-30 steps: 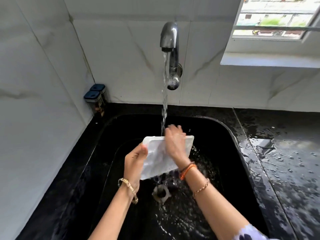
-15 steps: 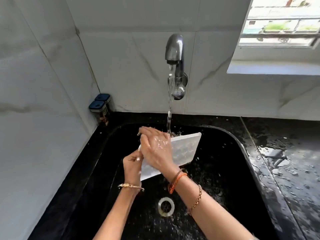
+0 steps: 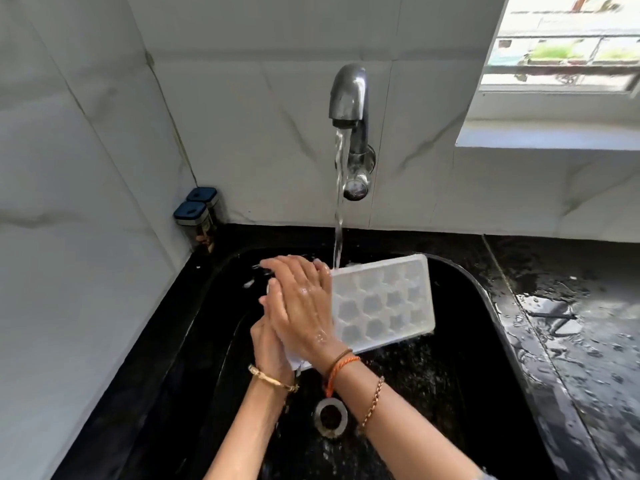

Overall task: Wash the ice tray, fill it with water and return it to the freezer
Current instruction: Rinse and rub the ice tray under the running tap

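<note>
Head view: left hand (image 3: 268,344) gripped the wet, slippery, stiff white plastic ice tray's (image 3: 384,303) end; right hand (image 3: 301,306) rubbed it, fingers flat.

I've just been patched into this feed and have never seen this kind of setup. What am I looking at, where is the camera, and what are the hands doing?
There is no machine here: these are a person's two bare hands, seen from one wide-angle camera worn on the head, looking forward and down. Below is a black sink with a drain, set in a wet black counter. A wall tap is running, and the stream falls at the upper edge of a white ice tray, held tilted over the basin. The left hand grips the tray's near end from beneath. The right hand lies flat across the tray's face, fingers straight, apparently rubbing it. Two blue-lidded jars stand in the back left corner, and a window is at upper right.
</note>
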Motion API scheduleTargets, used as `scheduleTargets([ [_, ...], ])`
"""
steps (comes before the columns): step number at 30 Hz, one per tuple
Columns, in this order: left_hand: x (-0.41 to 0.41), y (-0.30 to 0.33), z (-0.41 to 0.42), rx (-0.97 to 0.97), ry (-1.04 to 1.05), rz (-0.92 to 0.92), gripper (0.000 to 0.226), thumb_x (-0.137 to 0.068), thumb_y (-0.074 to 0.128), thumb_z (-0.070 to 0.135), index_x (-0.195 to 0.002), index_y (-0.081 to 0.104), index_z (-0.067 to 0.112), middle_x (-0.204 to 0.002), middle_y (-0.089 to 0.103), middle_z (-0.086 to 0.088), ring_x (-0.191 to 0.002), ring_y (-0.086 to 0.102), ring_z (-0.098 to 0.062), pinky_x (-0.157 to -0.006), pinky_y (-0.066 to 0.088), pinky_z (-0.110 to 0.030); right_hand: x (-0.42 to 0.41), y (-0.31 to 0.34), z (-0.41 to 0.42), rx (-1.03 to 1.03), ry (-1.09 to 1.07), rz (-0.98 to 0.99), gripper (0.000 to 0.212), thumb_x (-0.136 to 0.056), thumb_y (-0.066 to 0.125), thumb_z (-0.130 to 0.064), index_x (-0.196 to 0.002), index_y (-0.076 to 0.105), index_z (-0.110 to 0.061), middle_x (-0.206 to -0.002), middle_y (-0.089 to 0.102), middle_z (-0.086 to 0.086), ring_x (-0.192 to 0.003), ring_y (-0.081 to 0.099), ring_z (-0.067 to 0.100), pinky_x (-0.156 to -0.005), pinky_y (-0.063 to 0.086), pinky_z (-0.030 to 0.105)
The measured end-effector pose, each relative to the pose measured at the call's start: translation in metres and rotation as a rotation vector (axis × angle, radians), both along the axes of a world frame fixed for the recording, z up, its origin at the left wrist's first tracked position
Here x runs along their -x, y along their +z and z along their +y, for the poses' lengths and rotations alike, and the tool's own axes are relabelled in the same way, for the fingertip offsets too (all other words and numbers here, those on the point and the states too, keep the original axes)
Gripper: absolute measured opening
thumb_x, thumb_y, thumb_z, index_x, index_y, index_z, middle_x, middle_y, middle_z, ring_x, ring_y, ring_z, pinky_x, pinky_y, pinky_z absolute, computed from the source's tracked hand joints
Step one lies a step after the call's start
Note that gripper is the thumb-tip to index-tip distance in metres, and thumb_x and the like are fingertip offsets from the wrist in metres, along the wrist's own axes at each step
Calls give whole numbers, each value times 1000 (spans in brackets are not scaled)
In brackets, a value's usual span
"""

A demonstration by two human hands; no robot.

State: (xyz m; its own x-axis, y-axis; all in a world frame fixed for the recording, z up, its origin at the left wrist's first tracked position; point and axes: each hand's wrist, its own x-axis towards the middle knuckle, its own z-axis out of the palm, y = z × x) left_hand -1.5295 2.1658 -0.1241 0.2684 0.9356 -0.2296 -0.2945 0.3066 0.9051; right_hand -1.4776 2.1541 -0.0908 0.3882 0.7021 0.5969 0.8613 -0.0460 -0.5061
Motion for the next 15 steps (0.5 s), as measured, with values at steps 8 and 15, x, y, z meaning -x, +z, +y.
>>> scheduleTargets([
  [8, 32, 15, 5, 138, 34, -55, 91, -39, 48, 85, -105, 65, 24, -112, 68, -10, -102, 64, -31, -88, 52, -51, -115, 2, -6, 338, -358, -85, 31, -94, 32, -25, -102, 61, -17, -105, 64, 6, -104, 55, 27, -95, 32, 39],
  [15, 21, 16, 1, 340, 73, -205, 57, -84, 29, 70, -102, 62, 26, -111, 66, -7, -95, 64, -26, -72, 53, -41, -104, -26, -46, 269, -349, 221, 54, -99, 32, -28, -145, 15, -6, -154, 17, 11, -143, 12, 22, -115, 8, 32],
])
